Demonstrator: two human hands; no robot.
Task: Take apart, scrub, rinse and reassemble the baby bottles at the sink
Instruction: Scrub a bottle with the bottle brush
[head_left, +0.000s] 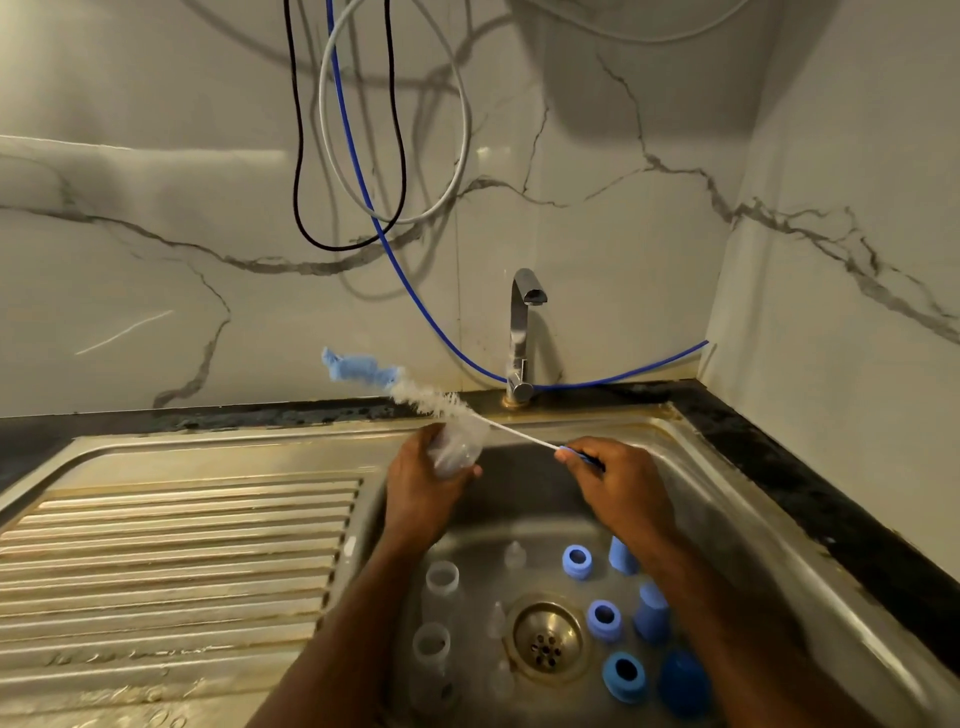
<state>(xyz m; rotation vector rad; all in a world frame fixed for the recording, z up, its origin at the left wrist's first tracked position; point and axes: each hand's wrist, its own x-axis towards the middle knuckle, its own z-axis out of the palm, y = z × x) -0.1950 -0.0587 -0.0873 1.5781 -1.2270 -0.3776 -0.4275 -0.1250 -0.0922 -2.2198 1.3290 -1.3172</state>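
Gripping a clear bottle (457, 447) over the sink's (691, 467) far edge, left hand (421, 488) steadies it while right hand (608, 473) pinches the brush (415, 387) handle (bristles outside, scrubbing step), needing realignment with the mouth.

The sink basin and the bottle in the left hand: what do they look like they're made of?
The sink basin looks like brushed stainless steel: grey, dully reflective, with brownish staining along the rim. The bottle gripped by the left hand seems to be clear or frosted plastic, since fingers and basin show faintly through it; glass can't be ruled out.
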